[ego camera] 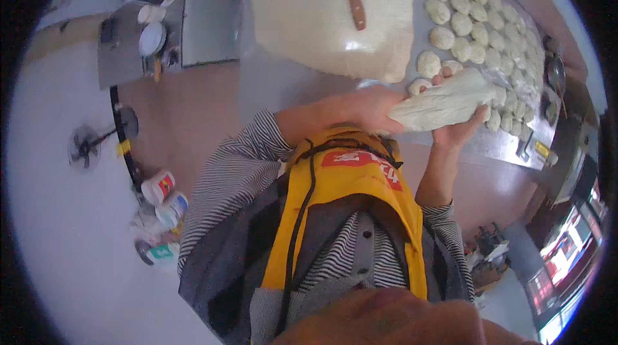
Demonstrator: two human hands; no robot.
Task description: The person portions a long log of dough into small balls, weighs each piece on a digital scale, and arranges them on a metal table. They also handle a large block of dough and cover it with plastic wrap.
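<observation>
A stretched piece of pale dough (pixel 442 101) is held up between both hands, just off the table's near edge. My left hand (pixel 379 109) grips its left end, with fingertips showing along the dough's far edge. Around its lower right side, my right hand (pixel 458 127) is closed, thumb near the right end. Many round dough pieces (pixel 461 24) lie in rows beyond and to the right, some under clear plastic film. On a large flat dough sheet (pixel 309 16) rests a cleaver (pixel 358 9) with a brown handle, its blade cut off by the picture's top.
The grey work table (pixel 270 81) spans the top. To the left, a side table (pixel 120 62) carries a white round container (pixel 152 38) and other items. Tubs (pixel 158 186) and a fan (pixel 86 146) are farther left. A yellow-labelled object (pixel 541 150) lies at the table's right corner.
</observation>
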